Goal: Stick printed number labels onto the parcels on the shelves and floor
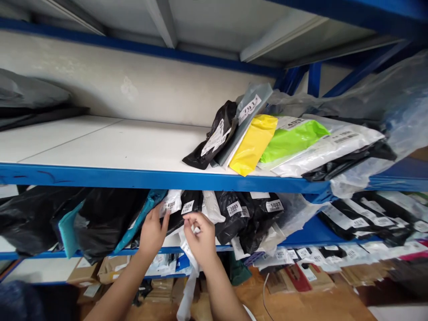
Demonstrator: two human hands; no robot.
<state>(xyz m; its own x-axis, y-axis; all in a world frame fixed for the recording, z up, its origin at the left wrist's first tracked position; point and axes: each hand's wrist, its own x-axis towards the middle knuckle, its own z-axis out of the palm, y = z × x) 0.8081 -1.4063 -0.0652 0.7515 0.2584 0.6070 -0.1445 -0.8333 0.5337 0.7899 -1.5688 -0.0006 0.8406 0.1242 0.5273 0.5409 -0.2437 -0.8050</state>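
My left hand (154, 229) is at the lower shelf, its thumb and fingers at the edge of a white plastic mailer (172, 200) marked 4005. A teal mailer (142, 218) leans just to its left. My right hand (201, 236) is closed in a pinch, and a long white strip of label paper (187, 292) hangs down from it. Its fingertips are just below the 4004 label (187, 207) on a black mailer (192, 197). Right of that hand stand a white mailer (211, 206) and a black mailer (227, 225) labelled 3005.
Above, a blue shelf beam (133, 177) crosses the view. On that shelf lie a yellow mailer (254, 145), a green mailer (294, 140) and other parcels. Large black bags (103, 218) fill the lower left. Cardboard boxes (83, 272) and labelled parcels (281, 256) sit lower down.
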